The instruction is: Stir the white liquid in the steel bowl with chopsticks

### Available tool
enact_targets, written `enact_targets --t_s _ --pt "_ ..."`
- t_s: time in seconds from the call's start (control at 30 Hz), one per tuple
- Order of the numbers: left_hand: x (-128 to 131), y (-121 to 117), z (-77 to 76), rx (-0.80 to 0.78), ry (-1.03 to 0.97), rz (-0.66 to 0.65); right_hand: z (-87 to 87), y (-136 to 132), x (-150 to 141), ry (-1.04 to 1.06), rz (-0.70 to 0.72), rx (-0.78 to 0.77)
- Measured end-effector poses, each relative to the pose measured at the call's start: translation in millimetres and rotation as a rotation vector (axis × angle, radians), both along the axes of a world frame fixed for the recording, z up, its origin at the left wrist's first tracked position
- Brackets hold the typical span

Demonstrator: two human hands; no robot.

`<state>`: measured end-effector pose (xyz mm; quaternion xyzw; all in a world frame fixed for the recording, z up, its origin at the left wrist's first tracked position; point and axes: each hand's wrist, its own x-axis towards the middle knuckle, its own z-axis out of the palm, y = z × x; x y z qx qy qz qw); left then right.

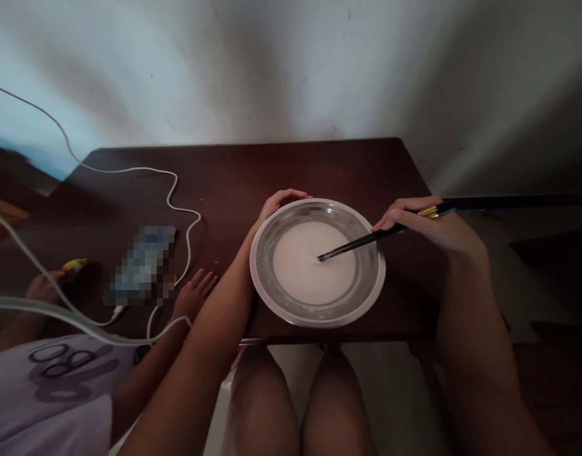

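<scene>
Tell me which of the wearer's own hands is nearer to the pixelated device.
Left. The left hand is at the far left side of the bowl, to the right of the pixelated device. The right hand is farther away, at the bowl's right side, holding black chopsticks.

Likely home: brown table (234,174), white cable (143,168), wall (291,76).

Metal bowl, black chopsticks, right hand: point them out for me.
Metal bowl (265,263): head view, on the left inner wall.
Black chopsticks (351,244): head view, on the shaft between tips and fingers.
Right hand (436,230): head view, near the thumb's base.
</scene>
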<state>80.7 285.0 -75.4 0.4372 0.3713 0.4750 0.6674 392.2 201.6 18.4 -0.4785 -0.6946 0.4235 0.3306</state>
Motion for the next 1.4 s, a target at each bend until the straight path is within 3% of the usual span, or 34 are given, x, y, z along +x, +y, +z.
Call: enact_targets --t_s 0.1,0.23,0.47,0.67,0.83,1.03,1.2,1.4 --pt "-0.7 -5.2 -0.9 0.053 0.019 0.026 -0.2 -0.4 -5.6 0.015 0.066 -0.019" --pt "-1.4 -6.5 -3.9 0.098 0.032 0.010 -0.7 0.1 -5.7 -0.003 0.014 0.015" --pt "-2.8 6.3 -8.3 -0.057 -0.030 -0.030 0.4 -0.1 -2.1 -0.016 0.060 0.026" --pt "-2.5 7.7 -6.5 -0.084 -0.043 -0.036 1.8 -0.4 -2.4 0.010 -0.050 0.042" --pt "-2.1 7.3 -6.9 -0.076 -0.044 -0.044 -0.1 -1.2 -7.6 0.039 0.092 -0.046" --pt "-2.2 8.5 -9.2 -0.071 -0.052 -0.036 -1.7 0.4 -2.6 0.018 -0.039 0.036" --pt "-3.1 9.4 -11.4 -0.037 -0.028 -0.053 -2.5 1.4 -5.5 -0.012 0.087 -0.021" --pt "-3.0 8.4 -12.9 -0.039 -0.058 -0.043 -1.0 2.5 -0.4 -0.009 -0.040 0.046"
